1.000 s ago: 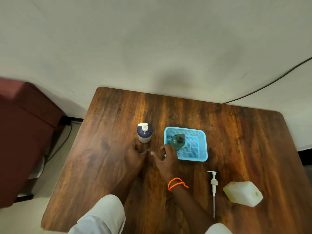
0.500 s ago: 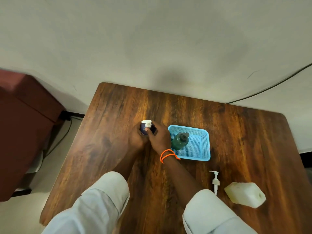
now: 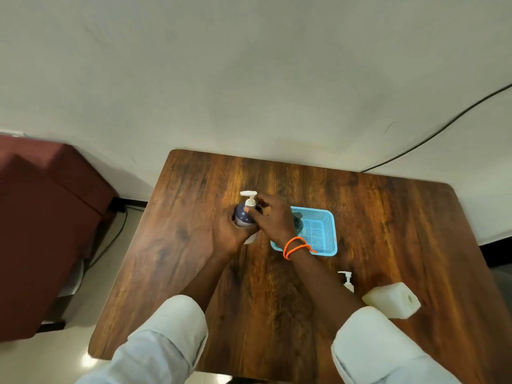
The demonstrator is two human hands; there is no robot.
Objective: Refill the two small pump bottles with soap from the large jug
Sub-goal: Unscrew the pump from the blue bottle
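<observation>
A dark blue pump bottle (image 3: 243, 214) with a white pump head stands on the wooden table (image 3: 388, 217), left of a light blue basket (image 3: 322, 231). My left hand (image 3: 231, 234) grips the bottle's body from the near side. My right hand (image 3: 273, 217) pinches the collar at the base of its pump. The green bottle in the basket is almost wholly hidden behind my right hand. A loose white pump (image 3: 347, 281) lies near my right forearm. The whitish soap jug (image 3: 392, 299) lies on its side at the near right.
A dark red upholstered seat (image 3: 47, 217) stands left of the table, with a black cable on the floor beside it. The table backs onto a pale wall, where another black cable (image 3: 443, 126) runs up to the right.
Both hands have left the tabletop and closed on the blue bottle. The left now holds its body and the right its pump collar. The camera has moved closer.
</observation>
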